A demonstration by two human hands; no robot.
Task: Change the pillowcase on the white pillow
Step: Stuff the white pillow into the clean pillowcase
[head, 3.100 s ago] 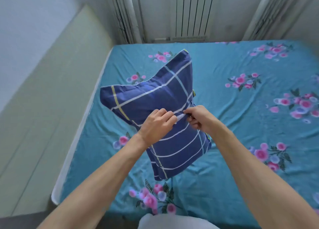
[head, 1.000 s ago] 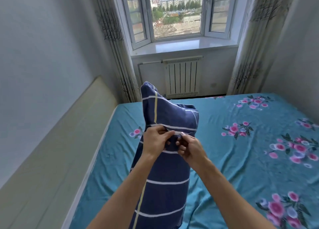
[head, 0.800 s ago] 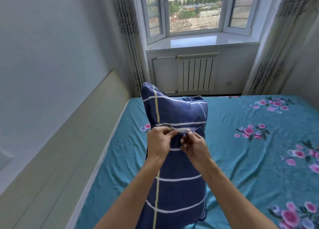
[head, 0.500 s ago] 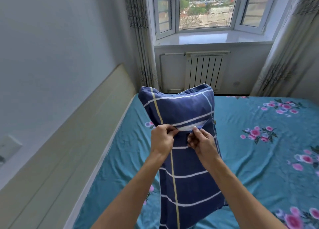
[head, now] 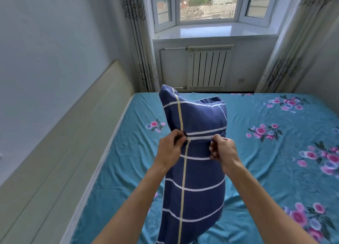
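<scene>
A pillow in a dark blue pillowcase (head: 198,172) with white and yellow grid lines stands upright over the bed. A thin strip of white pillow (head: 199,137) shows in a slit across its middle. My left hand (head: 169,149) pinches the blue fabric at the slit's left end. My right hand (head: 222,150) pinches the fabric at the slit's right end. The rest of the white pillow is hidden inside the case.
The bed has a teal sheet (head: 275,161) with pink flower prints. A pale headboard (head: 64,142) runs along the left wall. A white radiator (head: 206,69) stands under the window (head: 207,5), with curtains (head: 286,47) on both sides.
The pillow went from lying tilted on the bed to standing upright. My hands have moved apart along the slit, my right hand sliding right, and more white shows between them.
</scene>
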